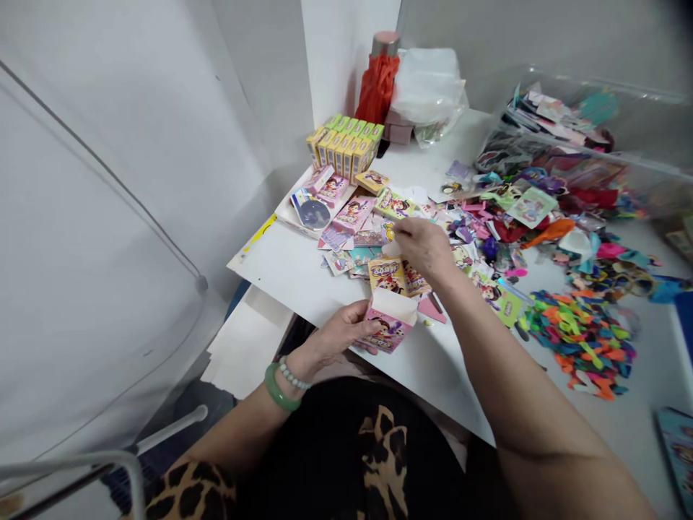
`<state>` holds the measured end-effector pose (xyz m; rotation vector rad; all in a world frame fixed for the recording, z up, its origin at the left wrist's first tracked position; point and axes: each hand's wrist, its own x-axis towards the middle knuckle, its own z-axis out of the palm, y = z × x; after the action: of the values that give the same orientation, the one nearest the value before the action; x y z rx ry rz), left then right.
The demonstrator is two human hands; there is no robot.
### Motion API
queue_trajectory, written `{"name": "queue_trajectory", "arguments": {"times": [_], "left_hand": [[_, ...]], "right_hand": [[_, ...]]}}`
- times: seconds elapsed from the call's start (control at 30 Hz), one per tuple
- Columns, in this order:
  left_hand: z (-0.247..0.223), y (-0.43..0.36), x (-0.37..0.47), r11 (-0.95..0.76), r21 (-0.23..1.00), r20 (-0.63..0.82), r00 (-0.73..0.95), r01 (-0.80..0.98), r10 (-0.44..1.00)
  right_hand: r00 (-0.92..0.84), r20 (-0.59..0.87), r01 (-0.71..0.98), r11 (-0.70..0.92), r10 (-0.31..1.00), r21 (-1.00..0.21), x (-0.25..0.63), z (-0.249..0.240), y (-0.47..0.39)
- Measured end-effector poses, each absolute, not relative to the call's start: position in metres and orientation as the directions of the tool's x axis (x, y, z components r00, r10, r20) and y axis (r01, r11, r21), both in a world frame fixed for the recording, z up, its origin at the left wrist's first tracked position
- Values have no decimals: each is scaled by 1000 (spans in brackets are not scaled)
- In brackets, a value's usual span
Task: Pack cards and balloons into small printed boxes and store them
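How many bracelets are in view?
2, both on the left wrist: a green bangle, and a pale beaded bracelet beside it, nearer the left hand. None shows on the right wrist.

Printed pink card box point(388, 331), smooth with a slight sheen, white matt inside, against the left fingers point(369, 330). Beyond the right fingers point(403, 235), smooth card packs in yellow and green point(346, 148), a crinkled red plastic bag point(377, 88) and cloudy, wrinkled plastic wrapping point(430, 87). Right of them, a clear, glossy plastic bin point(595, 148). Beneath, a smooth white tabletop point(295, 267) with a soft sheen.
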<state>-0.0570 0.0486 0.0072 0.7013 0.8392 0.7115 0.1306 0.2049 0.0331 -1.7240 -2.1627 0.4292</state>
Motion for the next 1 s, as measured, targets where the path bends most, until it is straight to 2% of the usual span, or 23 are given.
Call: {"name": "queue_trajectory", "arguments": {"times": [0.1,0.17,0.23,0.3,0.37,0.43,0.53,0.6,0.67,0.8,0.9,1.0], "left_hand": [[9,49,-65,533,810,-406,423,-243,810],[11,50,-70,517,819,-413,369,-250,833],[13,51,-73,508,816,-419,321,-277,849],[14,53,-76,502,811,-428,282,-301,859],[15,55,-78,493,811,-436,238,-314,868],[15,57,-78,479,816,-434,205,-324,877],[17,61,-75,459,826,-413,204,-327,888],[20,63,-72,462,828,-406,228,-318,885],[23,64,-66,466,823,-399,251,-326,882],[27,65,-55,471,805,-381,294,-361,877],[26,65,-49,484,805,-390,307,-344,868],[27,65,-44,477,820,-390,302,-317,870]], "right_hand": [[-387,-29,881,360,922,-308,98,32,225],[-426,-112,888,392,898,-239,88,30,236],[-426,-188,896,385,885,-222,91,29,242],[-428,-200,893,378,881,-246,102,31,243],[-460,-124,865,413,879,-284,119,33,240],[-469,43,827,456,882,-328,136,36,234],[-314,258,795,402,914,-455,160,36,225],[-133,273,758,275,953,-591,172,33,221],[18,226,690,151,974,-708,180,29,219],[162,167,583,42,972,-811,193,28,216],[217,192,457,75,957,-886,201,39,202],[322,302,271,218,897,-938,203,62,172]]}}
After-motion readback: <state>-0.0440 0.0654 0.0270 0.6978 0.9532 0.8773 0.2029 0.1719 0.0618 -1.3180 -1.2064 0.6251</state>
